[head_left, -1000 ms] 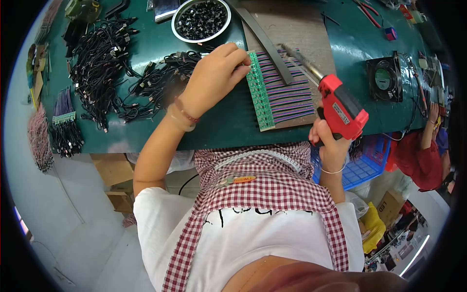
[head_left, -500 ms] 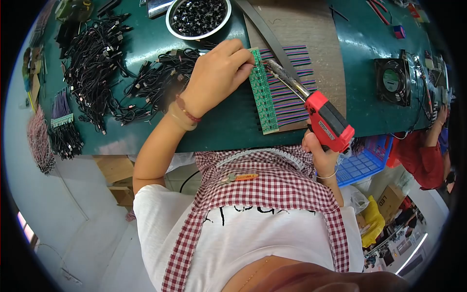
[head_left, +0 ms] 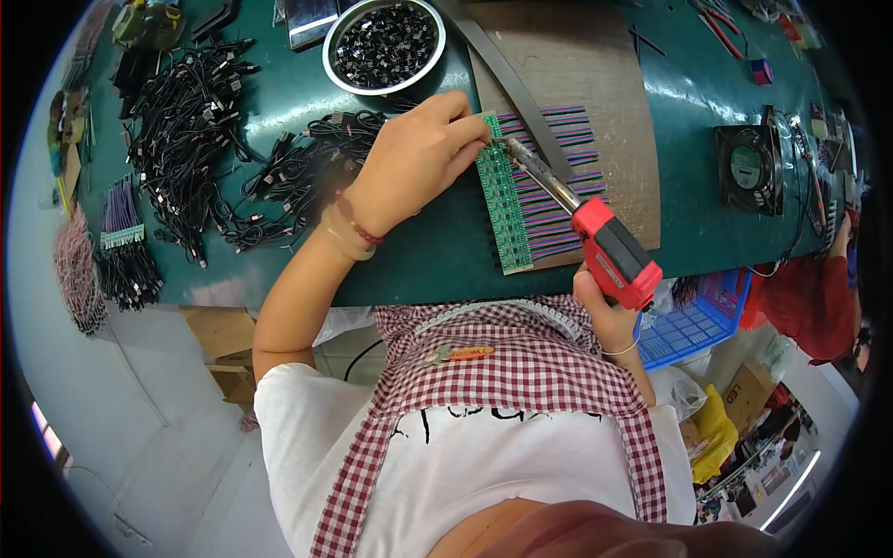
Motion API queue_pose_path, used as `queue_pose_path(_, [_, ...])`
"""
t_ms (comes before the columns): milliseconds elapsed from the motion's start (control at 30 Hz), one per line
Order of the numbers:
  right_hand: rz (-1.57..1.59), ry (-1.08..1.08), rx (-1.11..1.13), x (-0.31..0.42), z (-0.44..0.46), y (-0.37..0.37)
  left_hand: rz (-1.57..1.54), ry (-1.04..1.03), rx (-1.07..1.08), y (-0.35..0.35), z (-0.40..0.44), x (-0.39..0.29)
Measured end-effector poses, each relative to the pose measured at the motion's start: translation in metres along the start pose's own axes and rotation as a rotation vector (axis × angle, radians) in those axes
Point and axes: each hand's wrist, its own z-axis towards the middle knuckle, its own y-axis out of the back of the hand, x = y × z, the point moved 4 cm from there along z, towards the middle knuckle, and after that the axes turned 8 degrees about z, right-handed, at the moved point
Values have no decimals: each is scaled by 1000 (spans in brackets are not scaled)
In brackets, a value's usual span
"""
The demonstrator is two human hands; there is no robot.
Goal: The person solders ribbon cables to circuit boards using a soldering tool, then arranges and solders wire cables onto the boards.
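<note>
My left hand (head_left: 423,153) is closed in a pinch at the upper left edge of a green circuit board strip (head_left: 507,209); what its fingertips hold is too small to make out. My right hand (head_left: 605,312) grips a red and black soldering gun (head_left: 614,256). The gun's metal tip touches or nearly touches the strip's upper part, close to my left fingertips. Rows of thin coloured wires (head_left: 558,219) run right from the strip over a brown board (head_left: 623,112). A flat metal bar (head_left: 516,84) lies diagonally across the wires.
A white-rimmed bowl of small black parts (head_left: 384,46) stands at the top. Black cable piles (head_left: 181,139) lie on the left of the green table (head_left: 279,84). A black fan (head_left: 747,169) stands right; beyond it is a person in a red shirt (head_left: 805,312).
The soldering gun has moved left and its tip has come onto the strip beside my left fingertips. My left hand keeps its pinch near the strip's top. The view has shifted slightly.
</note>
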Motion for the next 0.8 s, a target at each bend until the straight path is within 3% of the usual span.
queue_pose_path(200, [158, -42, -21, 5, -6, 0, 5, 4, 0, -2, 0, 0])
queue_pose_path(333, [131, -45, -9, 6, -4, -1, 7, 6, 8, -2, 0, 1])
queue_pose_path(500, [-9, 139, 29, 5, -2, -4, 7, 5, 5, 1, 2, -1])
queue_pose_path(800, [29, 91, -22, 0, -8, 0, 11, 1, -19, -1, 1, -1])
